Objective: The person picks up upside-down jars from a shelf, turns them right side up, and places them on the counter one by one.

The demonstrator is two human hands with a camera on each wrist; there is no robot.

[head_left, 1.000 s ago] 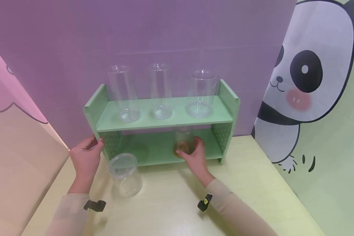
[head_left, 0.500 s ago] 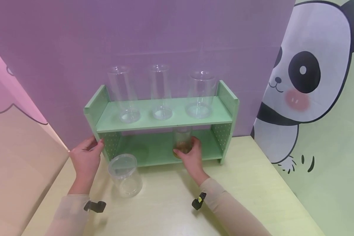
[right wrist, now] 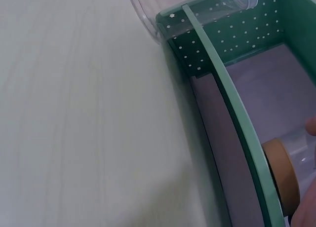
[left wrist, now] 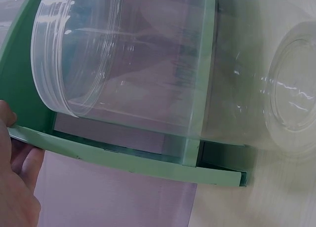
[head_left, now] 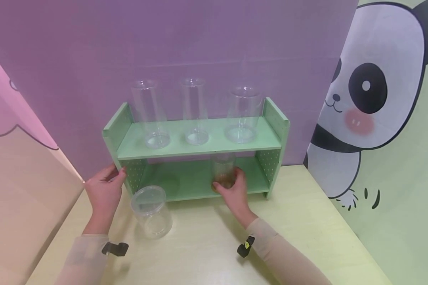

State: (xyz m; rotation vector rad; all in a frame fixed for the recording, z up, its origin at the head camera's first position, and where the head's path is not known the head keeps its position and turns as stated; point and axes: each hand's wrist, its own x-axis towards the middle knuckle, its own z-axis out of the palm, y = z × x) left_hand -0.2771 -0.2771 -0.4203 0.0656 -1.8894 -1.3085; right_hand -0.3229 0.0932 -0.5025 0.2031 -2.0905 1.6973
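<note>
On the lower board of a green two-tier shelf, my right hand grips a clear cylindrical container low down, thumb in front and fingers at its right side. The container stands upright, and its brown bottom part shows in the right wrist view. My left hand pinches the front edge of the shelf's left side panel between thumb and fingers. Close to that hand, a clear round jar with a lid stands on the table before the shelf's left end.
On the upper board stand a tall clear jar at left, a narrower one in the middle and a wider one at right. A purple wall rises behind the shelf. The pale table extends in front.
My right hand and the container in its grip have shifted slightly, a little left at first and then back to the right. The left hand stays on the side panel.
</note>
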